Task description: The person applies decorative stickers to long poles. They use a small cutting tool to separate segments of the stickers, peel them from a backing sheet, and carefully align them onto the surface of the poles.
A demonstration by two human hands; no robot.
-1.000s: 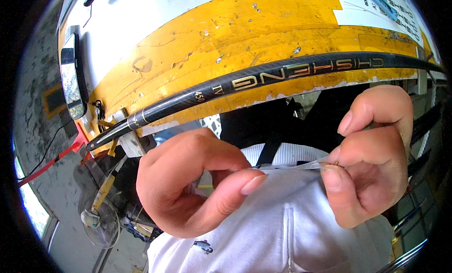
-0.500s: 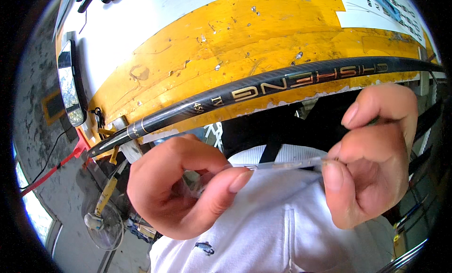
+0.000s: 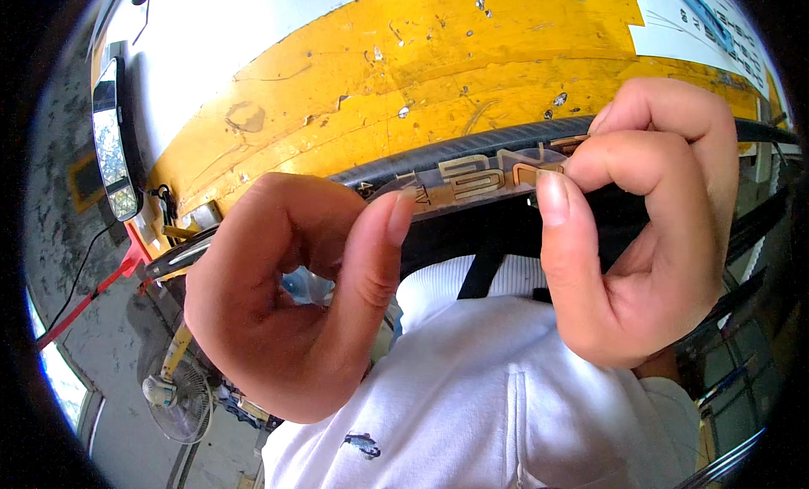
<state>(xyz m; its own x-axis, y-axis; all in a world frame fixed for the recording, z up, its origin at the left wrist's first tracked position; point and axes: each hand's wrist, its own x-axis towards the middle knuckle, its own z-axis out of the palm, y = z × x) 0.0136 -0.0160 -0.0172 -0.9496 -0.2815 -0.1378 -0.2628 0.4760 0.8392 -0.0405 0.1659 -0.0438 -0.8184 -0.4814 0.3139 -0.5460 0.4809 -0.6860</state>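
A clear decal strip with gold lettering is stretched between my two hands, in front of a black carbon-weave rod. My left hand pinches the strip's left end between thumb and curled fingers. At the other end, my right hand holds it between thumb and forefinger. The strip overlaps the rod's near side in this view; whether it touches the rod I cannot tell. Both hands partly cover the rod, and the fingers hide the strip's ends.
Behind the rod lies a worn yellow tabletop with a white sheet at left. Printed sheets lie at the far right. A dark glossy phone-like device is at the left edge. A fan stands lower left.
Both hands have risen toward the rod with the strip, from in front of my shirt. The strip has turned so that its gold lettering shows.
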